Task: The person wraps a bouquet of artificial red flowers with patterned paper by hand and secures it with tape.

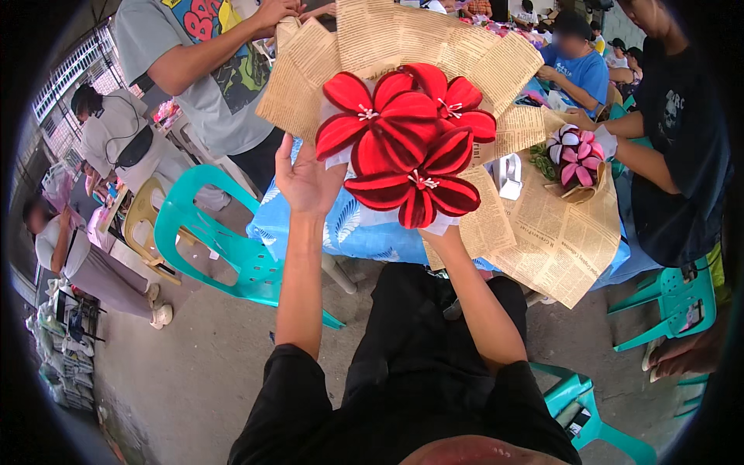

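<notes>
A bouquet of red flowers [401, 131], with velvety petals and white stamens, is raised in front of me. Newsprint-patterned wrapping paper [401, 35] fans out behind the blooms, and white tissue [378, 218] shows around them. Below the flowers, my right hand [440, 233] grips the bouquet's base; its fingers are mostly hidden. My left hand [311, 177] is at the bouquet's left side, palm turned up and thumb apart. Its fingertips pass behind the paper, so whether they press on it is hidden.
A table with a blue leaf-print cloth [349, 224] holds more printed paper [552, 232] and a white tape dispenser [507, 176]. At right, a person in black [668, 116] handles a pink-and-white bouquet [575, 154]. Another person [192, 75] stands opposite. Green plastic chairs [209, 232] flank me.
</notes>
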A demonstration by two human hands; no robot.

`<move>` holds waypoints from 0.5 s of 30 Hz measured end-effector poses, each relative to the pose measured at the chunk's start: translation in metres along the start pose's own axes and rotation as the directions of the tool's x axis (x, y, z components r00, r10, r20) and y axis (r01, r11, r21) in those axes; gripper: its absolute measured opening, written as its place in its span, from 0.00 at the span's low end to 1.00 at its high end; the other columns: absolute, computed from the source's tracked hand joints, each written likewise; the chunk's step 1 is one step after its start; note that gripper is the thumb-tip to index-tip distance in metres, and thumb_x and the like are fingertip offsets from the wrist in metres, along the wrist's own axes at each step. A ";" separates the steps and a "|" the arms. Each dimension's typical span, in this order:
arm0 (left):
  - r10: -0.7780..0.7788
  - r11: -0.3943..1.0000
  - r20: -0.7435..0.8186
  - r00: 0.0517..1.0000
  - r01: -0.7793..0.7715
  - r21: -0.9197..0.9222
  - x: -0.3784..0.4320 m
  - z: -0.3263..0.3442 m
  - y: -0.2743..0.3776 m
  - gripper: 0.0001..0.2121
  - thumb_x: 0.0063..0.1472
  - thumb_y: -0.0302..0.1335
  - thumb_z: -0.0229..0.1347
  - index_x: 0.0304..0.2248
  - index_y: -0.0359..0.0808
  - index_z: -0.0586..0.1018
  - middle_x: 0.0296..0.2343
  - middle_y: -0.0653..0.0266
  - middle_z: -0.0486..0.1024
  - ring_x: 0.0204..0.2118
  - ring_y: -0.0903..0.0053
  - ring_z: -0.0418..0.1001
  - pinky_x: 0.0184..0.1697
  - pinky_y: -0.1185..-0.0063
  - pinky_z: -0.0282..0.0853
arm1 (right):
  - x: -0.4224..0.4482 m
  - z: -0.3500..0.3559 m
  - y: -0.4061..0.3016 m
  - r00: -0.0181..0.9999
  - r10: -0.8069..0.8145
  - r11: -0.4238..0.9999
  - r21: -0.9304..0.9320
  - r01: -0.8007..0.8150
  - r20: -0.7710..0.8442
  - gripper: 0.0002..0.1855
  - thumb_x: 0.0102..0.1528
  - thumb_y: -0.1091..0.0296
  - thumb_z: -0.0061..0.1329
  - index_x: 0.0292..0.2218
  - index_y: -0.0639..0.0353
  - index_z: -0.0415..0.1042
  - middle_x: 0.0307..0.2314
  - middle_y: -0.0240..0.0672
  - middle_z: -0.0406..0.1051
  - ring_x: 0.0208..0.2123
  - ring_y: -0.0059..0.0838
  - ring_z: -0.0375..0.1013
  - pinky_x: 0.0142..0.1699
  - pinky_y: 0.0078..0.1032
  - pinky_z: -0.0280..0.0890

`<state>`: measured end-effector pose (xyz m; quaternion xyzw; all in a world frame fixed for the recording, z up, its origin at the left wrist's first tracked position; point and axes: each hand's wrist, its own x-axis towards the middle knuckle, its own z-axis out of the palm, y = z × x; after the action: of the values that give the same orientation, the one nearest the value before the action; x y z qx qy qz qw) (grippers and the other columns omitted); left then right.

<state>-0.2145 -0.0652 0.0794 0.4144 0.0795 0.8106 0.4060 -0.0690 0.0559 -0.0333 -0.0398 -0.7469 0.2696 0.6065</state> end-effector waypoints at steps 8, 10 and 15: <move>0.119 0.815 -0.148 0.982 -0.011 0.580 -0.003 -0.026 -0.021 0.22 0.64 0.40 0.41 0.52 0.34 0.67 0.51 0.56 0.67 0.54 0.60 0.65 0.58 0.63 0.58 | -0.002 -0.014 -0.003 0.996 0.034 0.994 0.105 -0.042 0.084 0.34 0.41 0.71 0.64 0.49 0.62 0.63 0.44 0.40 0.68 0.46 0.33 0.69 0.51 0.31 0.63; 0.112 0.817 -0.131 0.985 -0.016 0.577 -0.006 -0.034 -0.026 0.22 0.64 0.40 0.41 0.52 0.34 0.67 0.51 0.56 0.67 0.54 0.61 0.64 0.57 0.64 0.59 | -0.005 -0.016 -0.004 0.991 0.070 0.983 0.159 -0.088 0.115 0.36 0.41 0.71 0.64 0.49 0.62 0.62 0.45 0.41 0.67 0.47 0.33 0.68 0.51 0.32 0.63; 0.104 0.806 -0.091 0.990 -0.031 0.591 -0.010 -0.051 -0.038 0.22 0.64 0.40 0.41 0.51 0.35 0.67 0.52 0.57 0.66 0.55 0.64 0.64 0.57 0.65 0.59 | -0.008 -0.018 -0.005 0.992 0.081 0.985 0.141 -0.094 0.095 0.36 0.40 0.71 0.65 0.49 0.62 0.62 0.44 0.40 0.68 0.46 0.32 0.69 0.50 0.31 0.63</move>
<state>-0.2263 -0.0366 0.0229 0.4734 0.3357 0.7832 0.2233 -0.0492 0.0550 -0.0365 -0.0164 -0.7490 0.3514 0.5616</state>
